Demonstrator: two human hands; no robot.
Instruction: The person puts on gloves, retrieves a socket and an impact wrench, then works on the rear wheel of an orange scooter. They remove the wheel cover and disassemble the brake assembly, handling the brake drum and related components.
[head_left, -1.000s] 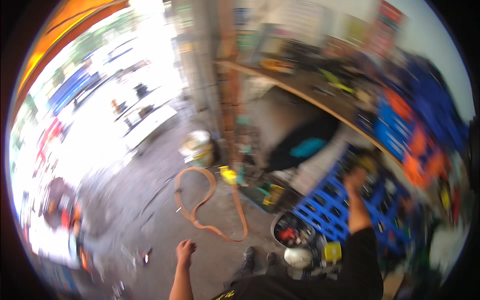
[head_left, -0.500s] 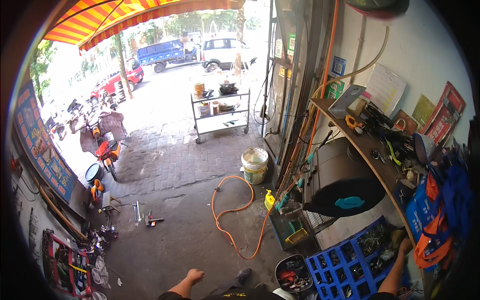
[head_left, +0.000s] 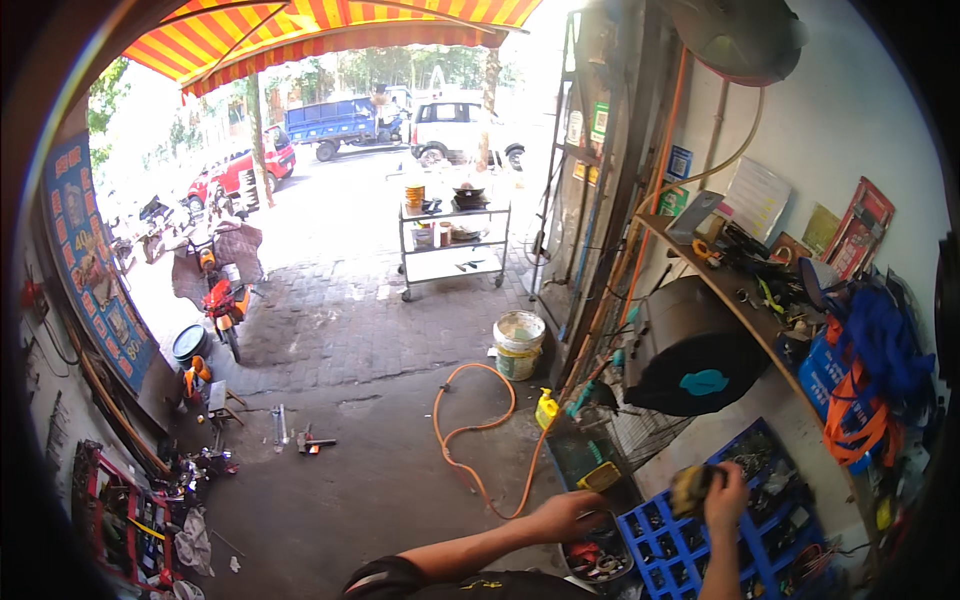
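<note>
My right hand [head_left: 728, 497] is closed around a rounded yellow-tan and black object [head_left: 691, 490], blurred, its kind unclear. It is held above a blue compartment tray [head_left: 655, 572] with several small parts in its sections. My left hand [head_left: 568, 517] reaches across from the left, over the upper edge of a dark bin [head_left: 628, 560] that holds red and dark bits. Its fingers point toward the tray; blur and overlap hide how far they are curled and whether they touch the bin.
A shelf [head_left: 745, 310] crowded with tools and bags runs along the right wall above a black drum [head_left: 690, 350]. An orange hose [head_left: 440, 425] loops over the floor. A hammer [head_left: 316, 442] and wrenches [head_left: 279, 428] lie left of it. A bucket [head_left: 519, 345] and cart [head_left: 455, 245] stand farther off.
My right hand has come from the far right, under the shelf edge, to above the tray with the yellow-tan object. My left arm has stretched rightward to the bin. The view has shifted slightly.
</note>
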